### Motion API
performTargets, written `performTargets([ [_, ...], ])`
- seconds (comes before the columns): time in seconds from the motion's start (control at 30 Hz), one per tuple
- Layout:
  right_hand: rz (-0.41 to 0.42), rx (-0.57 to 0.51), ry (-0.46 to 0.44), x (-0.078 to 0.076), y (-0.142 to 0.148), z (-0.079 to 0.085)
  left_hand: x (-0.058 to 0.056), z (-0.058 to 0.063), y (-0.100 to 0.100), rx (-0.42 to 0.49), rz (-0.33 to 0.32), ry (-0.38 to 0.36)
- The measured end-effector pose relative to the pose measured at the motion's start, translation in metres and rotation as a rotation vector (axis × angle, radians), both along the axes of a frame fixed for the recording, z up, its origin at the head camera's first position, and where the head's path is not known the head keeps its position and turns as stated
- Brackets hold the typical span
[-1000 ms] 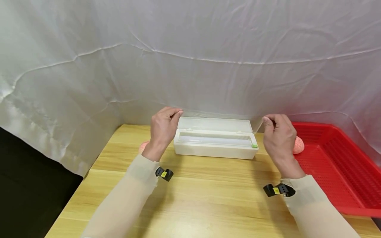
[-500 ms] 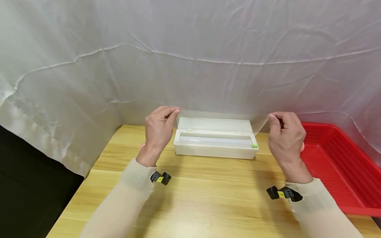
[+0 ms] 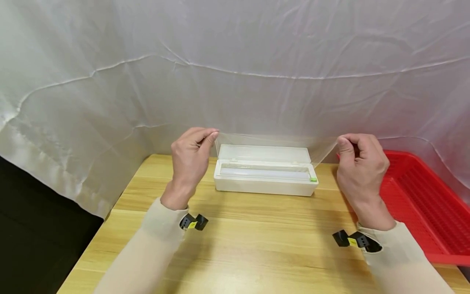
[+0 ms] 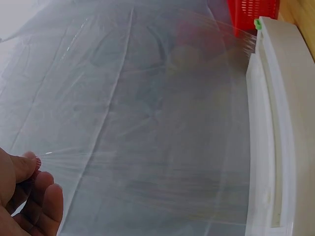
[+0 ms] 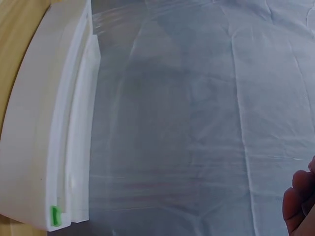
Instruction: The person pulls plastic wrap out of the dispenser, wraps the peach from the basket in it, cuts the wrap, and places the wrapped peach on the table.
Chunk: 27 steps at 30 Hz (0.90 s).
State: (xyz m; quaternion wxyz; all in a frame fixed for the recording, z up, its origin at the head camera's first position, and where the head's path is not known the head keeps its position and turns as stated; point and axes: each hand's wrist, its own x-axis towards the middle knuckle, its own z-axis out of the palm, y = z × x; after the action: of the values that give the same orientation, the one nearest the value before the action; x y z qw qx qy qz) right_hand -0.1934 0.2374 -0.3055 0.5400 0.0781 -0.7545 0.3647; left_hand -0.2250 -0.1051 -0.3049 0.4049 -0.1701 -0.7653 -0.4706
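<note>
Clear cling film [image 3: 323, 154] rises from a white cling film dispenser box [image 3: 264, 187] in the head view. My left hand [image 3: 191, 157] pinches its upper left corner between thumb and index finger. The opposite corner is pinched by my right hand [image 3: 363, 167], higher than the box and to its right. Between them the film is stretched as a thin sheet, filling most of the left wrist view. The box lid [image 3: 264, 153] stands raised at the back, and a green slider [image 3: 313, 179] sits at the right end. Only curled fingers [image 5: 298, 201] show in the right wrist view.
The box stands near the back of a wooden table [image 3: 257, 245]. A red plastic basket [image 3: 418, 204] lies to the right, partly behind my right hand. A grey-white curtain [image 3: 235, 98] hangs behind and at the left.
Both hands have moved apart and slightly upward, drawing the film wider and taut. The pink balls seen earlier beside the hands are now hidden behind them. The box has stayed in place.
</note>
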Motion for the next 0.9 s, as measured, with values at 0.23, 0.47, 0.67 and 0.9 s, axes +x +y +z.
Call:
performTargets([
  [0.23,0.032,-0.019,0.052,0.008,-0.004,0.008,0.007,0.005,-0.002,0.071,-0.006,0.013],
  [0.47,0.066,-0.075,0.117,0.023,-0.016,0.023,0.017,0.014,-0.004,0.103,-0.053,0.043],
  [0.67,0.143,-0.134,0.185,0.036,-0.024,0.031,0.027,0.019,-0.008,0.148,-0.085,0.084],
  [0.9,0.177,-0.178,0.267,0.041,-0.025,0.033,0.035,0.021,-0.01,0.175,-0.109,0.129],
])
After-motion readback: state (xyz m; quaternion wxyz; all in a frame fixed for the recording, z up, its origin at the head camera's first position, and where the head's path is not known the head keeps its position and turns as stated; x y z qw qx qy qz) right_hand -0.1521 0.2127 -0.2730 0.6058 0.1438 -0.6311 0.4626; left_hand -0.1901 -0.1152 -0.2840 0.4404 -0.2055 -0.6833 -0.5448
